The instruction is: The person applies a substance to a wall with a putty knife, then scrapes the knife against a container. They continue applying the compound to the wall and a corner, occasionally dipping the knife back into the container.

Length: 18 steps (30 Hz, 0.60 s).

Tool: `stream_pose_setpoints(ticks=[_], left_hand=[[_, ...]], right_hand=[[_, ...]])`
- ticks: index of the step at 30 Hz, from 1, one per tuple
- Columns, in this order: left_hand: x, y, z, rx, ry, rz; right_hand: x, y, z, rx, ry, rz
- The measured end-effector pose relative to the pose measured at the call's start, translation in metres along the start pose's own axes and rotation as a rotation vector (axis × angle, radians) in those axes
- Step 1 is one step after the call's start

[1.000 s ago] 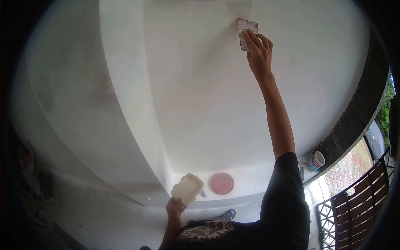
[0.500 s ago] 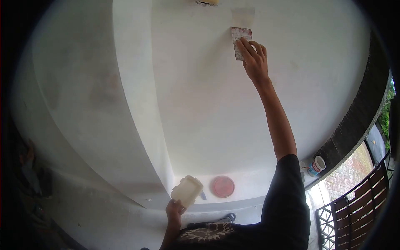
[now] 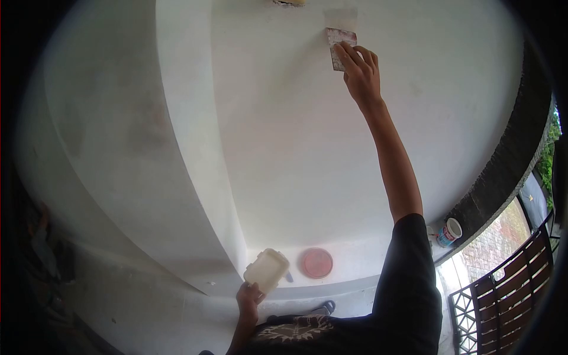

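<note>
High on the white wall (image 3: 296, 148), my right hand (image 3: 362, 70) presses a flat, stained putty scraper (image 3: 342, 36) against the surface, fingers spread over its back. A damp-looking grey patch (image 3: 341, 18) shows on the wall just above the scraper's top edge. Low down at my front, my left hand (image 3: 249, 296) grips the lower edge of a shallow cream plastic tray (image 3: 267, 269). The tray is tilted, and its contents, if any, are hard to make out.
A round red lid (image 3: 316, 262) and a dark-handled tool (image 3: 289, 277) lie on the ledge below. Right of my arm sits a white and blue paint bucket (image 3: 449, 232). A slatted metal gate (image 3: 512, 290) stands at lower right, and a wall column (image 3: 195, 148) juts out on the left.
My right hand and the scraper appear slightly higher in view, as the whole wall has shifted up a little. My left hand and the tray have barely moved.
</note>
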<state>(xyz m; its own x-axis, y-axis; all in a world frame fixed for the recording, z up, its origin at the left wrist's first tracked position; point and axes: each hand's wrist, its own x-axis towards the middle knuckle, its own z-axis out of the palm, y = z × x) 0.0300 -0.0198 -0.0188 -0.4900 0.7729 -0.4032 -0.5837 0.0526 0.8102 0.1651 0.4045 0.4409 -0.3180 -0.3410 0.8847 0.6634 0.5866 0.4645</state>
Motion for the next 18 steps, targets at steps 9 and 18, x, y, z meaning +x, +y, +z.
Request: stream_pose_setpoints(ticks=[9,18], left_hand=[[-0.006,0.006,0.003,-0.003,-0.021,0.014],[0.002,0.003,0.002,0.027,0.016,0.019]], right_hand=[[-0.007,0.001,0.000,-0.009,0.019,-0.016],[-0.004,0.009,0.001,0.008,0.024,-0.047]])
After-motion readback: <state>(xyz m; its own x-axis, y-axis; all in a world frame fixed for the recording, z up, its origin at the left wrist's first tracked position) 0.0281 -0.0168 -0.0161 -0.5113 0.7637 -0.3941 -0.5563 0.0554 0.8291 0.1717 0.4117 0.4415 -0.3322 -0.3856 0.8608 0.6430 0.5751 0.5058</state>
